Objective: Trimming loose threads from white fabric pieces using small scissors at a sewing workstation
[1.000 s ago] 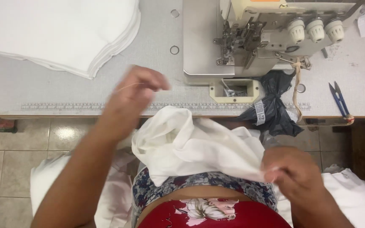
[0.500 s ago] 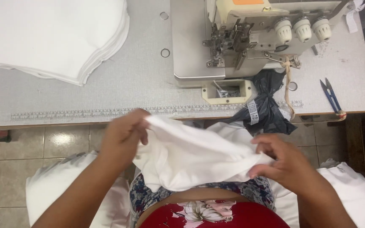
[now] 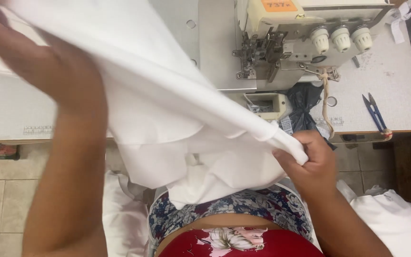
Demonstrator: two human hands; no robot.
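I hold a large piece of white fabric (image 3: 158, 100) stretched between both hands. My left hand (image 3: 34, 57) is raised high at the upper left and grips one edge, partly hidden behind the cloth. My right hand (image 3: 308, 157) is low at the right, closed on the other edge near the table's front. The cloth hangs down over my lap and covers much of the grey table (image 3: 396, 95). The sewing machine (image 3: 300, 43) stands just beyond my right hand.
Blue thread snips (image 3: 374, 112) lie on the table at the right. A dark cloth (image 3: 305, 107) hangs below the machine. White fabric heaps sit at both sides of my lap, left (image 3: 122, 219) and right (image 3: 396, 219), above a tiled floor (image 3: 1, 200).
My left hand has lifted from the lap up to the top left, pulling the bunched white fabric out into a taut spread. The right hand keeps its grip low at the right.
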